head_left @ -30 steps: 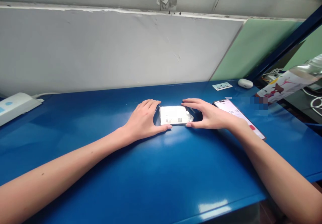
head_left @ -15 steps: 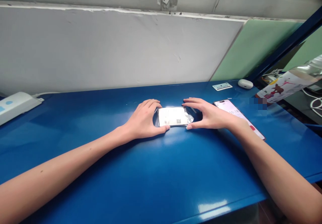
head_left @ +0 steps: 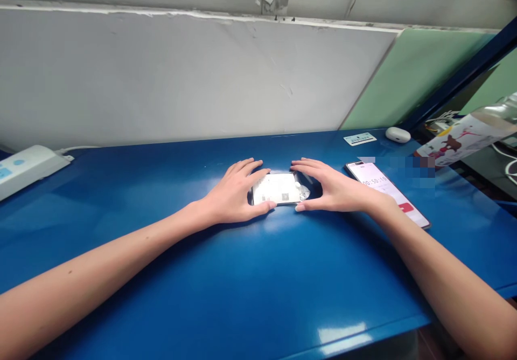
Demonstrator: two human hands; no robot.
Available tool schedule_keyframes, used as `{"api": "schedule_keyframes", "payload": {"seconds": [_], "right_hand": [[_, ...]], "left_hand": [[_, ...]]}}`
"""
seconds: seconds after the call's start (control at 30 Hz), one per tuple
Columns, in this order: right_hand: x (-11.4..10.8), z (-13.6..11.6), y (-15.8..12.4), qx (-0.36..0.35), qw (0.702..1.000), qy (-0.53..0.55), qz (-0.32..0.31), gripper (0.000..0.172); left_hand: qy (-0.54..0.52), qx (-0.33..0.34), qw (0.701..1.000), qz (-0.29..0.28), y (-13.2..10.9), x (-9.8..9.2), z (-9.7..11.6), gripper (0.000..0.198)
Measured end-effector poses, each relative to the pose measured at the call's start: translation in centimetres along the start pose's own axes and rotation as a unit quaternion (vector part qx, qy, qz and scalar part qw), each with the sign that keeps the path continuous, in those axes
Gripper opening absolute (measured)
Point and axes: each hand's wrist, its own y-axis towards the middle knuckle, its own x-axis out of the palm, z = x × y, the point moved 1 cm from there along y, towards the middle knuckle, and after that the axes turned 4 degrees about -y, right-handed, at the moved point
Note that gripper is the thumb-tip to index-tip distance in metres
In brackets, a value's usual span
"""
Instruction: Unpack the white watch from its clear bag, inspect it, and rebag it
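The packet (head_left: 277, 187) lies between a parted left grip (head_left: 234, 193), hold unclear, and wide, empty right grip (head_left: 338, 187).

Before me I have a glossy blue table (head_left: 242, 290), a bright patch of light shining on it by its near edge. Midway along, nearer the far edge than the near one, a white packet (head_left: 275, 188) in clear wrap lies flat. Toward the right edge lies a phone (head_left: 378, 178), screen up, slanting. Close to the far right corner I have a small card (head_left: 359, 139) and, just beside it, a white case (head_left: 398, 135). A white box-like unit (head_left: 34, 170) sits toward the far left corner, its cable (head_left: 83, 148) trailing along the far edge. A labelled bottle (head_left: 464, 139) leans across the right edge; I can't be sure its pixelated base rests on the surface.
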Motion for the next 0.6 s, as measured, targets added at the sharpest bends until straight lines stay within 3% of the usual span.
{"api": "schedule_keyframes", "payload": {"seconds": [0.33, 0.6], "right_hand": [[1.4, -1.4, 0.5, -0.003, 0.999, -0.008, 0.045, 0.083], [2.1, -2.4, 0.8, -0.024, 0.995, -0.036, 0.086, 0.05]], "left_hand": [[-0.003, -0.009, 1.0, -0.002, 0.1, 0.1, 0.0, 0.078], [0.0, 0.001, 1.0, 0.007, 0.0, 0.2, 0.0, 0.076]]}}
